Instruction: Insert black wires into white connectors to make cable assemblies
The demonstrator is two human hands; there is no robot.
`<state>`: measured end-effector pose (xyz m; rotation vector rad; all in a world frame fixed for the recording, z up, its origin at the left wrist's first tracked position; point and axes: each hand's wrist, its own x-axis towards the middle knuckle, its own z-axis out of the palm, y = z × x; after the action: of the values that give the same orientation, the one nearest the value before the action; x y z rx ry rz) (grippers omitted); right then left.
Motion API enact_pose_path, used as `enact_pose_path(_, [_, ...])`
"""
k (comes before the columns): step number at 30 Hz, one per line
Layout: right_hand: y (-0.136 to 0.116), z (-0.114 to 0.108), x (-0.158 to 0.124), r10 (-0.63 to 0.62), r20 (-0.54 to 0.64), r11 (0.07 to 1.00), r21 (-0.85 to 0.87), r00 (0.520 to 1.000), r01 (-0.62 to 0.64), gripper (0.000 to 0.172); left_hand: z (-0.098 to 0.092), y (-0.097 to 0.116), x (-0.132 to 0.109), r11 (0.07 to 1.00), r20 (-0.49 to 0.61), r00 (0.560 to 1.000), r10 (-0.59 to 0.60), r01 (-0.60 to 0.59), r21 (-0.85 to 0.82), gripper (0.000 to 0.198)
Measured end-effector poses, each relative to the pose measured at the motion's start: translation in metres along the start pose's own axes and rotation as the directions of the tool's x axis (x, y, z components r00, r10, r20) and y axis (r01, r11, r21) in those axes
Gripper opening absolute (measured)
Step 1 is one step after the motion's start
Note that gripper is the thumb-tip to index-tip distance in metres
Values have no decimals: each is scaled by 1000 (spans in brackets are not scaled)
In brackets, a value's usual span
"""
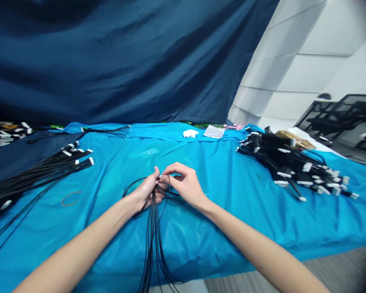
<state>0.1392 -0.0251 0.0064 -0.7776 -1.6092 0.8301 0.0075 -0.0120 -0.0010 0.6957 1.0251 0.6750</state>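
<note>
Near the middle of the blue-covered table, my left hand (148,190) is closed around a bundle of thin black cables (154,236). Their long ends hang down over the near table edge, and some strands loop out on both sides of the hands. A small white connector shows at the top of the bundle, by the left thumb. My right hand (184,183) meets the left there, its thumb and forefinger pinched at the connector end of the cables. Exactly which strand or part the right fingertips grip is too small to make out.
More black cables with white connectors lie in a pile (293,162) at right and a spread bundle (55,167) at left. A rubber band (71,198) rests left of my hands. White scraps (190,133) and a clear bag (214,131) lie at the back, before a dark blue curtain (125,61).
</note>
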Motion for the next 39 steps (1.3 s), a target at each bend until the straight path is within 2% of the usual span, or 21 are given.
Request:
enact_pose_path(2, [1,-1,2,116,-32,985,132,993,-111,6,2,3,-2,994,36,998,-56,59,-92,45])
enact_pose_path(5, [1,-3,4,259,-42,913,336,965,-231,10,4,6,-5,978,51,991,-121,128,-166,41])
enact_pose_path(12, [-6,-16,11,427,-30,700,643,904,-310,14,7,11,-9,962,50,984,-170,177,-208,42])
enact_pose_path(15, [-5,-28,18,456,-78,637,724,887,-264,14,8,9,-8,983,23,995,-92,95,-158,43])
enact_pose_path(18, [-8,-41,23,470,-227,661,731,853,-170,16,6,3,-5,989,-46,988,145,-145,0,48])
enact_pose_path(20, [-14,-47,24,384,-361,775,627,850,-83,19,4,-1,-4,931,-112,933,342,-321,171,51])
enact_pose_path(21, [-17,-47,23,296,-426,851,524,855,-33,21,3,-3,-3,881,-135,892,432,-384,277,53])
enact_pose_path(23, [-24,-45,18,61,-488,972,226,871,59,20,2,-5,-5,749,-153,799,582,-453,484,56])
enact_pose_path(24, [-26,-41,15,-65,-468,994,52,881,101,18,2,-5,-6,680,-147,754,640,-466,567,57])
enact_pose_path(25, [-27,-37,11,-171,-407,984,-108,897,138,15,3,-5,-8,620,-138,716,685,-473,626,57])
enact_pose_path(27, [-27,-27,4,-340,-274,913,-325,900,246,11,6,-4,-13,538,-123,653,747,-486,688,58])
enact_pose_path(30, [-21,-13,-5,-498,-112,786,-476,860,394,9,12,-3,-20,450,-106,568,817,-511,732,58])
enact_pose_path(32, [-17,-8,-8,-553,-66,726,-527,830,442,9,14,-4,-23,404,-91,520,849,-528,747,58])
enact_pose_path(36, [-15,-6,-10,-622,-57,656,-583,781,480,11,15,-7,-24,369,-65,487,871,-561,741,56])
enact_pose_path(39, [-16,-6,-12,-633,-59,645,-592,772,484,11,14,-8,-24,356,-57,469,881,-579,733,55])
